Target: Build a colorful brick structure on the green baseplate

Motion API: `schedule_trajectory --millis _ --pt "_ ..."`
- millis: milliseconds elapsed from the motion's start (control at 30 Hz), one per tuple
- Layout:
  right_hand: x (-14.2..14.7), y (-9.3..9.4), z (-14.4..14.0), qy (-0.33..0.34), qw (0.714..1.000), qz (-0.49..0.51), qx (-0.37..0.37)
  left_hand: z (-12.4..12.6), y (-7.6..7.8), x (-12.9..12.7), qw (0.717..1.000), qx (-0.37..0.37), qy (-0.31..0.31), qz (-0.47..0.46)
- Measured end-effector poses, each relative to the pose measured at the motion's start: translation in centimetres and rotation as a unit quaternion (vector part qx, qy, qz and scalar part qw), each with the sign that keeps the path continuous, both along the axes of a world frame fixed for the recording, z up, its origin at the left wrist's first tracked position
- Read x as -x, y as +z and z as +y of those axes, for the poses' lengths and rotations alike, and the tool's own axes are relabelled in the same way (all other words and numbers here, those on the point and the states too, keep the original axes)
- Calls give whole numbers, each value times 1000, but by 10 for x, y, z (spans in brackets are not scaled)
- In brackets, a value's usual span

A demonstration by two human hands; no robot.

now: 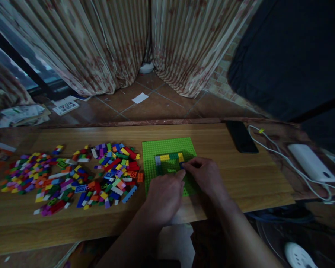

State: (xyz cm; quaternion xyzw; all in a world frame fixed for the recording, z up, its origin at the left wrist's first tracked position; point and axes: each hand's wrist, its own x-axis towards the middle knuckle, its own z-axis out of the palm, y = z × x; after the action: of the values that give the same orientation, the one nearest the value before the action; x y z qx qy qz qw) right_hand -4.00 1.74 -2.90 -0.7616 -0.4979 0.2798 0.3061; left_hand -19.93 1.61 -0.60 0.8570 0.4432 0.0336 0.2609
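A green baseplate (152,147) lies on the table with an angled row of toy bricks on it: a grey brick (158,160) at the left corner, a yellow brick (164,157), a dark green brick (173,156) and another yellow brick (180,156) at the right. My right hand (208,176) pinches a small blue brick (181,164) at the row's right end, just below the yellow one. Over the plate's front part, my left hand (166,195) is curled, its fingertips close to the right fingers. Whatever those left fingers hold is hidden.
Several piles of mixed bricks (111,175) spread over the wooden table (212,134) left of the plate. A black phone (241,137) lies near the right back edge. Beyond the right end are a white device (312,162) and a white cable (284,152).
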Motion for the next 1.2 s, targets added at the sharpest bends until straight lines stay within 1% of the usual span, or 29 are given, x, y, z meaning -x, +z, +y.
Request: schedule_trajectory --millis 333,467,633,733,900,967,1000,1067,1100,1133,1200 --pt "-2 1 3 21 1000 -10 15 0 8 -8 998 -3 -13 65" --pt "-5 2 7 43 998 -21 30 0 8 -10 998 -2 -17 66" --pt "-8 4 13 59 995 -55 54 2 5 -9 999 -8 6 46" --pt "-9 5 15 64 994 -58 65 2 5 -9 999 -9 17 38" --pt "-11 0 12 51 997 -19 51 3 7 -9 999 12 37 33" --pt "-14 0 9 46 998 20 34 5 9 -8 998 34 57 1" --pt "-15 1 6 40 998 49 23 6 11 -6 996 51 73 -29" --pt "-17 5 1 13 992 122 -13 10 13 -1 981 99 111 -122" --pt "-18 8 -1 -8 987 154 -39 13 15 2 966 129 133 -178" --pt "-17 12 -4 -29 981 179 -69 15 16 5 945 163 159 -235" --pt "-13 20 -11 -46 968 212 -124 19 18 10 886 242 206 -337"
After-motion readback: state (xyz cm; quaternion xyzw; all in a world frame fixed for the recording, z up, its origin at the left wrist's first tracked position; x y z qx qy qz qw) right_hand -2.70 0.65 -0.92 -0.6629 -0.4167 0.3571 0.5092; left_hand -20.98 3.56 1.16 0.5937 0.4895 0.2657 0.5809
